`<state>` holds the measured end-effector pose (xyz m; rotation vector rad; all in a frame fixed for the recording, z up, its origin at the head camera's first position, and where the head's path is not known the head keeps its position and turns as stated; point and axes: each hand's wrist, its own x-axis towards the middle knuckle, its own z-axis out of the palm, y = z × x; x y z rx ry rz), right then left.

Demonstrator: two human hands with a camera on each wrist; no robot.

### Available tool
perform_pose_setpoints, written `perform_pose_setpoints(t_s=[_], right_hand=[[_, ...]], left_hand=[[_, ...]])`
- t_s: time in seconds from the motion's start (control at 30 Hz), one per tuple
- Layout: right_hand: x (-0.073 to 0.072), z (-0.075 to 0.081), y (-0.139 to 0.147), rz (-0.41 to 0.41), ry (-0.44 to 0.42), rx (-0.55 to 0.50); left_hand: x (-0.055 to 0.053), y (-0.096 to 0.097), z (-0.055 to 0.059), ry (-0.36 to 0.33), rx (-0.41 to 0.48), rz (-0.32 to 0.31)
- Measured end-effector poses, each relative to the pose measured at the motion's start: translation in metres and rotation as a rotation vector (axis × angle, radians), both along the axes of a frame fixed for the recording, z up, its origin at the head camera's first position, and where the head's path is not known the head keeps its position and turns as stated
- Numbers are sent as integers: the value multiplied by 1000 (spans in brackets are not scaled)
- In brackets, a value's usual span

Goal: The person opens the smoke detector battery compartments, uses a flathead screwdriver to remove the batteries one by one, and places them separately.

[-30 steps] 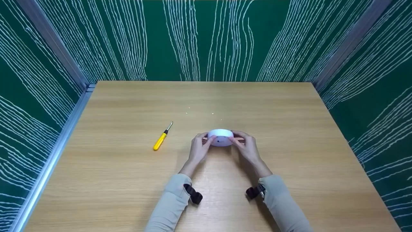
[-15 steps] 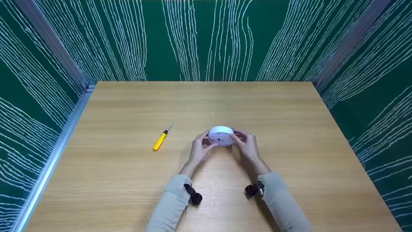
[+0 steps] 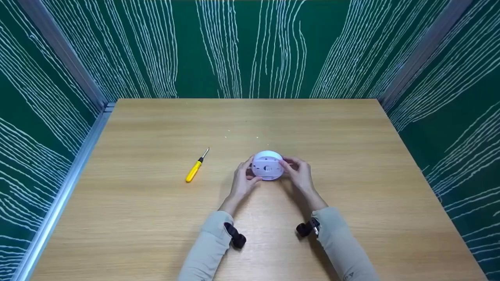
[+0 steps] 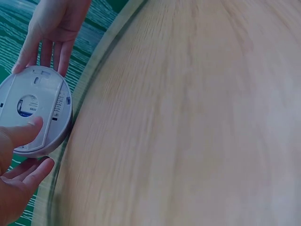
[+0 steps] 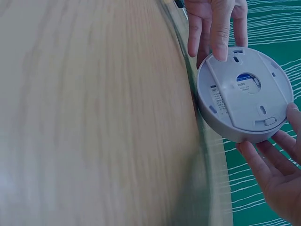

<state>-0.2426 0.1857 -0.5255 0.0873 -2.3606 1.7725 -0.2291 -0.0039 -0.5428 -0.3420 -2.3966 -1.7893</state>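
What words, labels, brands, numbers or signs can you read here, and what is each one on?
Nothing can be read with certainty.
Label on the flat face of the white round case: rows of print, too blurred to read.
Print inside the case's round opening: too small to read.
Mark on the right sleeve: too small to tell whether it is letters or a logo.

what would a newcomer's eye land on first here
Probably the round white device, held between the left hand and right hand near the middle of the table, its slotted face toward the person. Next, the bright yellow-handled screwdriver lying to the left of the hands. Behind everything, the green walls streaked with wavy white lines stand out too.
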Motion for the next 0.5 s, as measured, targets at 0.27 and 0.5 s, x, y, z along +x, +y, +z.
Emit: perform_pose_setpoints(t_s=[0.27, 0.5], right_hand=[[0, 0, -2, 1, -76, -9], [0, -1, -2, 9, -90, -13]], left_hand=[[1, -2, -1, -5, -37, 15], [3, -3, 1, -2, -78, -1]])
